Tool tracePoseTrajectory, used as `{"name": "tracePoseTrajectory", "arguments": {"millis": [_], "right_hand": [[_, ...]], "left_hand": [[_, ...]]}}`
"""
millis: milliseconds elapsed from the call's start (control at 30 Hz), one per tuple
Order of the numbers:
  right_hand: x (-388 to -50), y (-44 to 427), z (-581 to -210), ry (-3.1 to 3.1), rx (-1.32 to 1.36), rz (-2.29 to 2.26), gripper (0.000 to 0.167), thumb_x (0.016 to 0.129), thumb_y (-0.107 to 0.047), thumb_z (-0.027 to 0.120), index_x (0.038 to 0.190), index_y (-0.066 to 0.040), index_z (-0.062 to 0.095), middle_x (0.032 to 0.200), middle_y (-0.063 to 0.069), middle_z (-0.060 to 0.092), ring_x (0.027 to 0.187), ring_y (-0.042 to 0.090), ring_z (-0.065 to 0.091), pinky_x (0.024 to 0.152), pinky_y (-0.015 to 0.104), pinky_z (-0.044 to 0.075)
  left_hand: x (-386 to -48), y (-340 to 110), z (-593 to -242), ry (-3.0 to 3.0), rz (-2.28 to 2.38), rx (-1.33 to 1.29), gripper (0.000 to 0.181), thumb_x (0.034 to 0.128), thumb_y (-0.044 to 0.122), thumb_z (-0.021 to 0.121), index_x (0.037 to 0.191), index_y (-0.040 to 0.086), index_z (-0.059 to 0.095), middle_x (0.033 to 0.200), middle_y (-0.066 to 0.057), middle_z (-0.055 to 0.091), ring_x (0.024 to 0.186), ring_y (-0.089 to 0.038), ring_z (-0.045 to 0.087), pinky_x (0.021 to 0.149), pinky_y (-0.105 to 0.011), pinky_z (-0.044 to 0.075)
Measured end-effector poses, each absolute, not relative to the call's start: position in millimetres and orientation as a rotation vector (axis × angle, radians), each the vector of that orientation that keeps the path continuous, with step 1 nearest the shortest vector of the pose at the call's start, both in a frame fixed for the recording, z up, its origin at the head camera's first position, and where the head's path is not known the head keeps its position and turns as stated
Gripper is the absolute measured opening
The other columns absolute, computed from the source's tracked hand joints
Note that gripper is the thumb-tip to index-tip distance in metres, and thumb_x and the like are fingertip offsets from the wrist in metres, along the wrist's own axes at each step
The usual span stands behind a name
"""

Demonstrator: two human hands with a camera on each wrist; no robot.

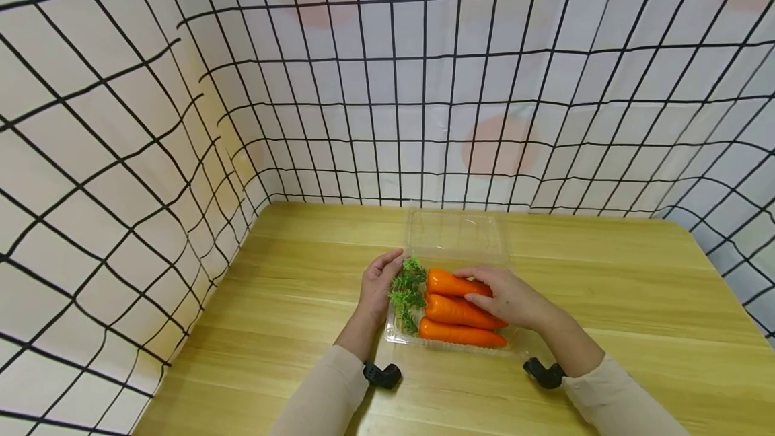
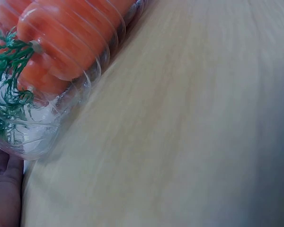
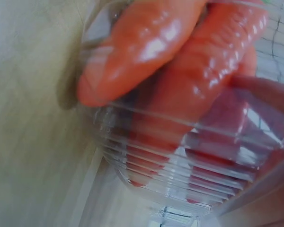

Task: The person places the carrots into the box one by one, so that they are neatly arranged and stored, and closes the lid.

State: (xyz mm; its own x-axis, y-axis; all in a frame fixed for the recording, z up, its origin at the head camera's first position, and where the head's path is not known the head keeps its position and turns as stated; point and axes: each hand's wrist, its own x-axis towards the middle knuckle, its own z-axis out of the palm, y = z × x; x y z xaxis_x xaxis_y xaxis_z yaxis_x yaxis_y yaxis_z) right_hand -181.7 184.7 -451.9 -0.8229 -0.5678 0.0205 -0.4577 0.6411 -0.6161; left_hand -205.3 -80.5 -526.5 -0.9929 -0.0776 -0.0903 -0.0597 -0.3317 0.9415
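Note:
Three orange carrots with green leafy tops lie side by side in a clear plastic box, whose near left rim shows. The far carrot is between the thumb and fingers of my right hand, which reach over it from the right. Next to it are the middle carrot and the near carrot. My left hand rests against the box's left side, by the leaves, its fingers loosely bent. In the left wrist view, ribbed clear wall partly covers the carrots.
Behind the box its clear lid lies folded back on the wooden table. White cloth with a black grid encloses the back and sides. A black wrist device sits at the left wrist, and another at the right.

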Motion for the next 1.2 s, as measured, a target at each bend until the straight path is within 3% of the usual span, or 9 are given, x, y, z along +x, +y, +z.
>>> {"name": "tracePoseTrajectory", "arguments": {"millis": [167, 467, 700, 867, 933, 1033, 1133, 1200], "right_hand": [[-181.6, 184.5, -455.1, 2.697, -0.852, -0.919, 0.038, 0.099, -0.017, 0.067, 0.136, -0.014, 0.062, 0.131, 0.008, 0.067, 0.117, 0.028, 0.064, 0.101, 0.053, 0.053], [-179.1, 186.1, -453.1, 2.705, -0.836, -0.907, 0.04, 0.098, -0.018, 0.068, 0.137, -0.011, 0.062, 0.132, 0.01, 0.067, 0.121, 0.033, 0.063, 0.102, 0.055, 0.052], [-177.4, 197.5, -448.4, 2.736, -0.685, -1.051, 0.042, 0.101, -0.024, 0.065, 0.14, -0.009, 0.06, 0.141, 0.012, 0.064, 0.125, 0.041, 0.061, 0.102, 0.059, 0.051], [-181.1, 211.6, -444.9, 2.764, -0.516, -1.234, 0.041, 0.102, -0.029, 0.064, 0.139, -0.01, 0.06, 0.137, 0.013, 0.066, 0.127, 0.041, 0.06, 0.104, 0.059, 0.05], [-182.7, 218.0, -444.0, 2.761, -0.455, -1.311, 0.042, 0.102, -0.032, 0.063, 0.138, -0.01, 0.06, 0.135, 0.015, 0.066, 0.125, 0.04, 0.062, 0.1, 0.053, 0.054], [-185.1, 227.3, -443.2, 2.727, -0.365, -1.409, 0.046, 0.103, -0.036, 0.061, 0.14, -0.009, 0.057, 0.136, 0.018, 0.064, 0.122, 0.039, 0.063, 0.093, 0.034, 0.059], [-187.7, 235.8, -446.0, 2.687, -0.292, -1.483, 0.05, 0.104, -0.035, 0.059, 0.144, -0.006, 0.053, 0.141, 0.022, 0.059, 0.124, 0.038, 0.061, 0.086, 0.016, 0.054], [-189.1, 240.7, -450.1, 2.704, -0.242, -1.506, 0.051, 0.105, -0.034, 0.058, 0.145, -0.004, 0.051, 0.143, 0.023, 0.058, 0.123, 0.027, 0.061, 0.084, 0.009, 0.049]], "left_hand": [[-205.8, -79.8, -528.1, -1.806, -2.54, 0.19, 0.037, 0.0986, 0.017, 0.067, 0.131, 0.001, 0.065, 0.126, -0.013, 0.073, 0.099, -0.005, 0.068, 0.083, -0.019, 0.056], [-205.4, -79.6, -528.1, -1.838, -2.511, 0.212, 0.037, 0.0978, 0.018, 0.068, 0.13, 0.001, 0.066, 0.123, -0.011, 0.073, 0.098, -0.007, 0.066, 0.084, -0.019, 0.055], [-206.4, -81.3, -526.3, -1.836, -2.533, 0.238, 0.039, 0.0976, 0.02, 0.067, 0.132, 0.002, 0.065, 0.101, 0.007, 0.072, 0.094, -0.007, 0.063, 0.074, -0.019, 0.054], [-206.6, -83.2, -524.1, -1.783, -2.601, 0.245, 0.043, 0.0985, 0.022, 0.066, 0.137, 0.003, 0.061, 0.114, 0.0, 0.076, 0.094, -0.005, 0.066, 0.072, -0.018, 0.055], [-206.6, -84.2, -523.4, -1.783, -2.622, 0.254, 0.046, 0.0986, 0.024, 0.065, 0.14, 0.004, 0.058, 0.124, -0.006, 0.075, 0.094, -0.005, 0.067, 0.069, -0.018, 0.055], [-207.8, -85.9, -522.4, -1.799, -2.648, 0.254, 0.049, 0.0991, 0.024, 0.063, 0.144, 0.006, 0.055, 0.133, -0.009, 0.071, 0.097, -0.005, 0.067, 0.064, -0.02, 0.052], [-211.9, -89.6, -520.4, -1.839, -2.677, 0.252, 0.05, 0.0992, 0.022, 0.062, 0.146, 0.009, 0.051, 0.135, -0.01, 0.069, 0.095, -0.004, 0.067, 0.061, -0.02, 0.049], [-215.9, -93.3, -517.0, -1.862, -2.686, 0.226, 0.052, 0.0998, 0.02, 0.061, 0.148, 0.007, 0.047, 0.136, -0.013, 0.068, 0.095, -0.005, 0.068, 0.067, -0.019, 0.051]]}}
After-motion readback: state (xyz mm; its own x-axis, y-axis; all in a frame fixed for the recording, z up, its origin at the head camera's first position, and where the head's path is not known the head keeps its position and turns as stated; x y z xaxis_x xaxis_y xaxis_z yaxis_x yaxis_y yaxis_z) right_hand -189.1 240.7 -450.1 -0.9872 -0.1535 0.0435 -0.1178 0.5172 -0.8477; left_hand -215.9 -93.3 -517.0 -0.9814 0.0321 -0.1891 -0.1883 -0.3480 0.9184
